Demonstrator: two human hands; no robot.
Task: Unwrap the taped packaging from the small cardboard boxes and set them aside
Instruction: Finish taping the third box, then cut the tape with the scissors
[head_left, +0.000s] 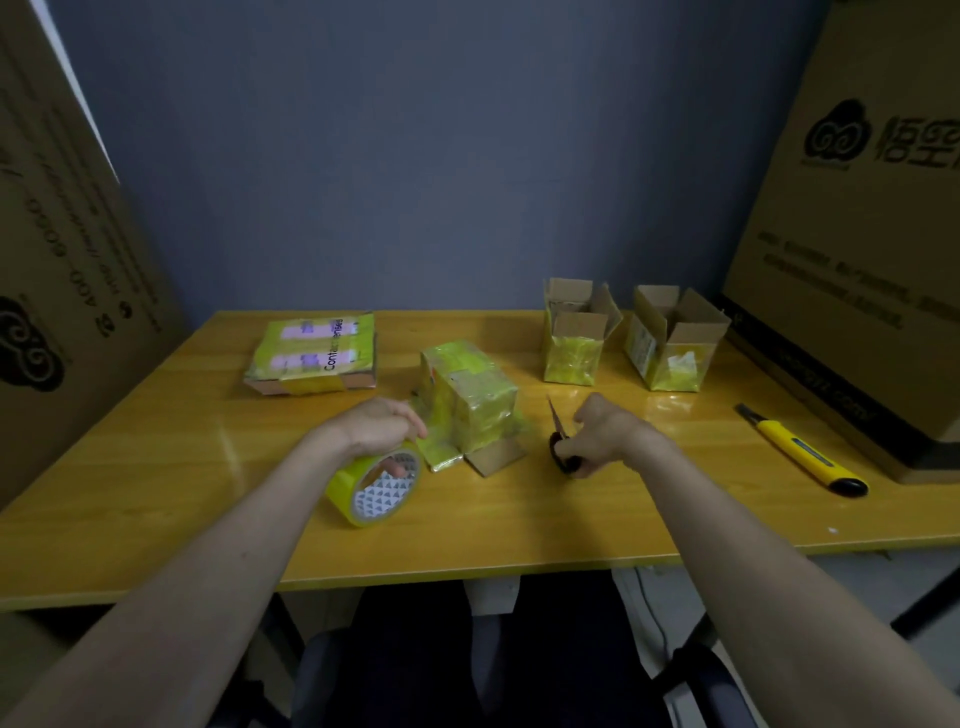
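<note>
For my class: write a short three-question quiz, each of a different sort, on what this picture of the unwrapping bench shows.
1. True or false: the left hand grips the yellow tape roll.
2. Which tool does the right hand hold? A) the scissors B) the yellow utility knife C) a pen
3. Fill in: the number of open boxes at the back right of the table is ___.

Key
1. True.
2. A; the utility knife lies untouched to the right.
3. Two: one open box and another beside it, while the taped box between the hands is sealed.
</note>
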